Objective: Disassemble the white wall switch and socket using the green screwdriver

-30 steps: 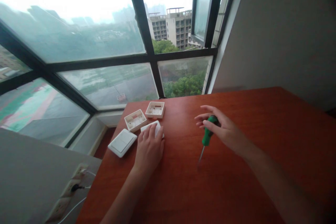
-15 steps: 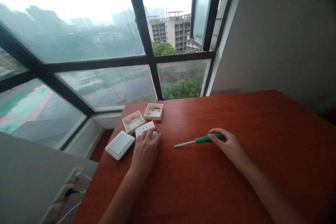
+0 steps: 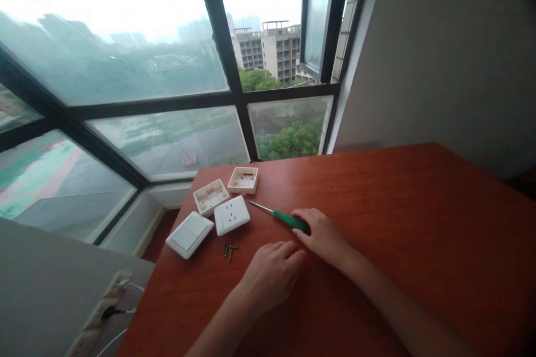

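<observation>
My right hand (image 3: 319, 235) is closed round the green handle of a screwdriver (image 3: 288, 218), which lies low over the table with its metal tip pointing left toward a white socket panel (image 3: 231, 215). Nearer to me, my left hand (image 3: 276, 269) rests on the tabletop with curled fingers. Nothing shows in it, though its palm side is hidden. Several small brass-coloured screws (image 3: 230, 251) lie loose to its left. The socket panel lies face up beside a white switch panel (image 3: 190, 235). Behind them are two open white mounting boxes (image 3: 211, 197), (image 3: 243, 180).
The reddish-brown wooden table (image 3: 397, 195) stands against large windows with dark frames (image 3: 167, 107). At lower left, a power strip (image 3: 100, 312) with a black plug and white cables is beside the table edge. A pale wall (image 3: 439, 56) rises at right.
My left hand has left the socket panel and come right and nearer, uncovering the screws. My right hand has moved left with the screwdriver, whose tip is now beside the socket panel.
</observation>
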Tool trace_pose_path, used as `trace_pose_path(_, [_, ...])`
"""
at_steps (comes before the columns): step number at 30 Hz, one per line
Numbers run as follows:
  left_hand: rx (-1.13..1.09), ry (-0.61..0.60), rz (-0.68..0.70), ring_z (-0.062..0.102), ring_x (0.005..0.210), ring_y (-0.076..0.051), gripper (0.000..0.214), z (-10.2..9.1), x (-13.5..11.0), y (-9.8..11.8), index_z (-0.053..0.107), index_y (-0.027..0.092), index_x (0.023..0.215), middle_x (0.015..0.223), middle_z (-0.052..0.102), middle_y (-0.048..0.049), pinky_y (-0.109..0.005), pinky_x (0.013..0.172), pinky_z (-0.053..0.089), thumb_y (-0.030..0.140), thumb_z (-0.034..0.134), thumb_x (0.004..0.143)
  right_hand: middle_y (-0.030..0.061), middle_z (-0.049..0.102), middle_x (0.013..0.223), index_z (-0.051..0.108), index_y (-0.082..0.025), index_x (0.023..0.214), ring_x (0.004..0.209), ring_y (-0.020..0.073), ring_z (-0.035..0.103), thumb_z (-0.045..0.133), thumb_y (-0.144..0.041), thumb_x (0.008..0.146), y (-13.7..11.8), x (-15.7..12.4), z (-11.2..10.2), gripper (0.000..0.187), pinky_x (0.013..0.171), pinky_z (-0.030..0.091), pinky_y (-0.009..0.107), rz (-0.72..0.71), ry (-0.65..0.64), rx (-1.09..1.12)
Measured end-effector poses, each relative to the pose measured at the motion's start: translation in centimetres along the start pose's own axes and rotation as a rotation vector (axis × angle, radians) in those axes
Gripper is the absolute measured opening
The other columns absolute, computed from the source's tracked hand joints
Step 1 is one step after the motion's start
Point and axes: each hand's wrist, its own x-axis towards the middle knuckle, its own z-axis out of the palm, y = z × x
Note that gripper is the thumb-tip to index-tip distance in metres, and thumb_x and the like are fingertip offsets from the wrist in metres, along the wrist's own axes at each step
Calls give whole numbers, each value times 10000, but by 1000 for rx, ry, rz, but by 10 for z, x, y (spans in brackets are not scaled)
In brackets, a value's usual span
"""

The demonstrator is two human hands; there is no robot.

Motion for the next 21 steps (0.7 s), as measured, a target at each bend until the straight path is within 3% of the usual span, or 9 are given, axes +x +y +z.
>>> trace_pose_path(5, [-28,-19,10,603,877,-196,160,9,0,1,580,208,998,1001,620,-46,-279,736,492,165,476,884,91,659,1113,626,-169,1104,1076,218,560,629,-147,769,-8,13,15,335,971,412,362,-31,-5,-5])
trace_pose_path(21, [-81,-10,55,586,883,-205,188,21,-2,0,603,222,1002,977,626,-34,-312,773,479,161,527,841,78,642,1074,628,-178,1069,984,206,591,733,-229,731,-22,35,32,358,888,459,337,-93,-58,118])
